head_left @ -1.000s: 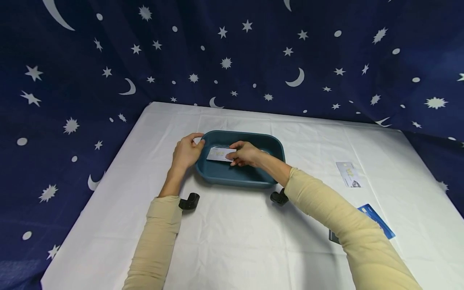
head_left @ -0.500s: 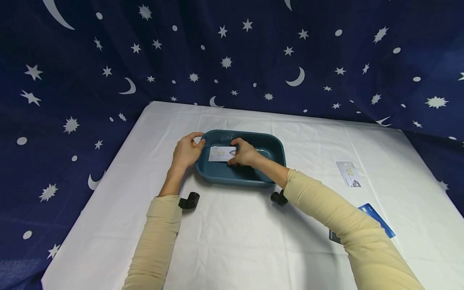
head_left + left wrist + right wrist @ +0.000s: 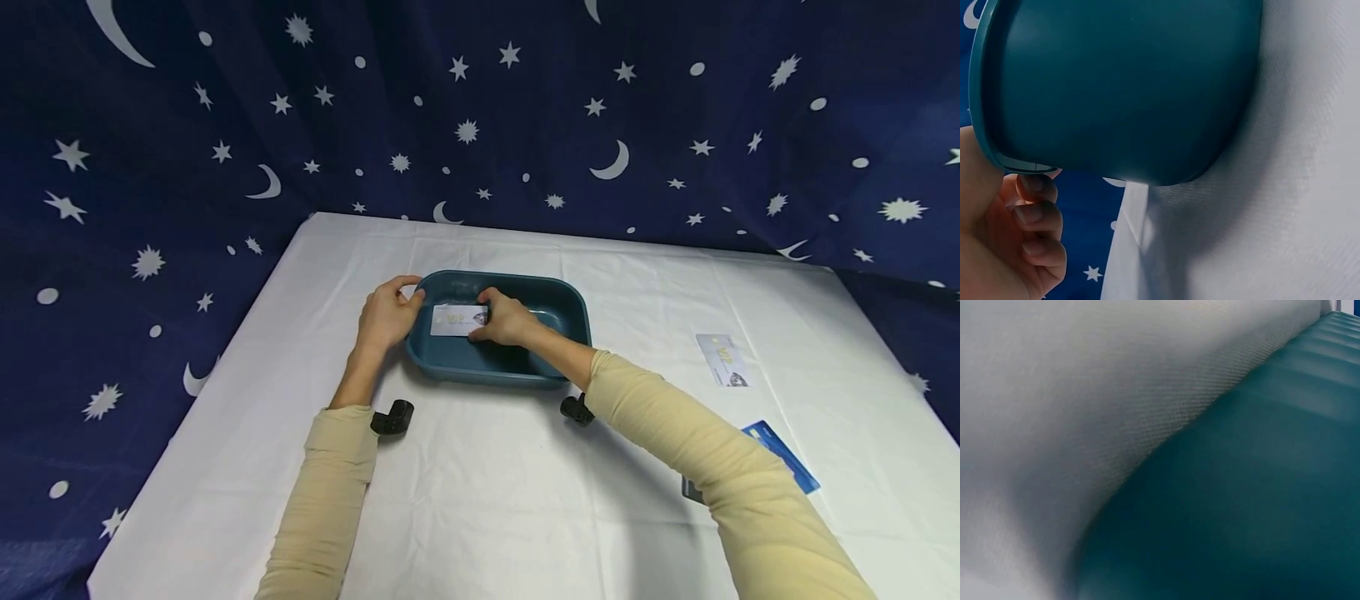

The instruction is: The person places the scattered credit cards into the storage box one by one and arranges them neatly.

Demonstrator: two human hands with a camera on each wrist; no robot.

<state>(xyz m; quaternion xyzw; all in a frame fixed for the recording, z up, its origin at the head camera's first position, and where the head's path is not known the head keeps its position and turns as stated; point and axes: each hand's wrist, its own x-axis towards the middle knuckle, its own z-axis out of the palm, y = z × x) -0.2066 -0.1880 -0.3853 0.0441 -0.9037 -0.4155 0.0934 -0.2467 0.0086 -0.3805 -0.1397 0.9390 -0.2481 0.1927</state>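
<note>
A teal plastic bin (image 3: 491, 381) stands on the white-covered table. At its left rim, my left hand (image 3: 387, 317) grips the edge; the left wrist view has curled fingers (image 3: 1038, 215) just outside the rim. My right hand (image 3: 507, 321) reaches down into the bin. Between its thumb and fingers it holds a silver VIP card (image 3: 456, 320) by the right end, with the printed face up. Whether the card touches the bin floor I cannot tell. The right wrist view has only the bin's outer wall (image 3: 1241, 506) and the cloth, no fingers.
Another silver VIP card (image 3: 723, 360) lies on the table to the right. Nearer, a blue card (image 3: 782, 457) and a dark-edged card (image 3: 692, 490) are partly covered by the right sleeve. A navy star-patterned curtain (image 3: 525, 108) hangs behind the table.
Inside the bin, the right fingers have shifted to the card's right end, uncovering its printed picture. The card has turned slightly and looks flatter. My left hand keeps its place on the rim.
</note>
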